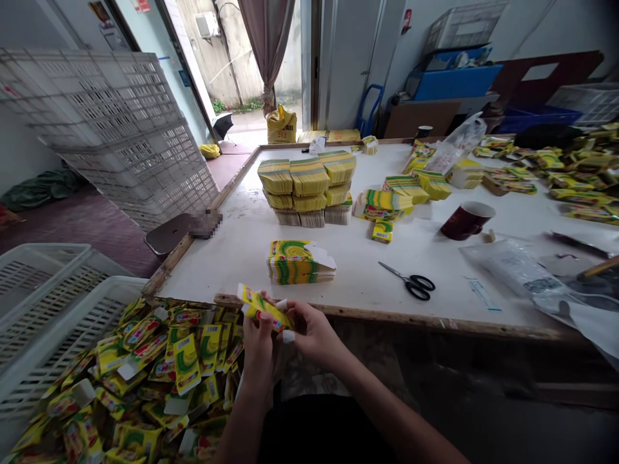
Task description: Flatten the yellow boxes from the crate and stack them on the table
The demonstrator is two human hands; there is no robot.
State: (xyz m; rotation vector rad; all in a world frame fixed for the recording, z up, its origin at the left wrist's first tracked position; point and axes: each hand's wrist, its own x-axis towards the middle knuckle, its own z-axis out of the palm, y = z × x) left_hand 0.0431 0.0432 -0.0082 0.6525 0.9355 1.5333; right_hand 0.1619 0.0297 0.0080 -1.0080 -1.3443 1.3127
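A small yellow and green printed carton [258,301] is between my two hands, just off the table's near edge. My left hand [260,338] is closed round its left part, with the thumb across its face. At the carton's right end, my right hand [309,328] pinches it, and white wrapping shows on its fingertips. Straight ahead lies a pile of flat yellow cartons [293,263] with white flaps pointing right. Behind it are stacked bundles of flat cartons [307,183].
A crate at lower left is heaped with yellow cartons [186,361]. On the white table [232,254] are black-handled scissors [418,287], a dark mug [467,220], a clear plastic bag [512,270] and more cartons [556,158]. White crates [120,122] stand stacked at left beside a stool [167,233].
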